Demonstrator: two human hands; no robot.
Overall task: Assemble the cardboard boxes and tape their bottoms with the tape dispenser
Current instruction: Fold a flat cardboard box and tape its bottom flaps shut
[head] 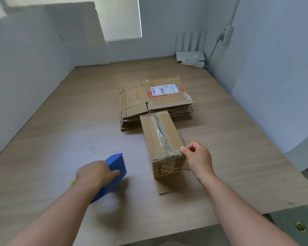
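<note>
An assembled cardboard box (161, 139) stands upside down on the wooden table (60, 139), with clear tape along its bottom seam and open flaps beneath it. My right hand (197, 155) is at the box's near right corner, fingers curled, thumb and forefinger pinching the box edge or tape end there. My left hand (96, 172) grips the blue tape dispenser (114, 173) at the left, low over the table and apart from the box. A stack of flattened cardboard boxes (153, 100) lies just behind the assembled box.
White foam boards (43, 36) line the table's left and back edges. A white router (190, 55) and a power strip (194, 63) sit at the back right corner, cable running up the wall. The table's near edge drops off at the bottom right.
</note>
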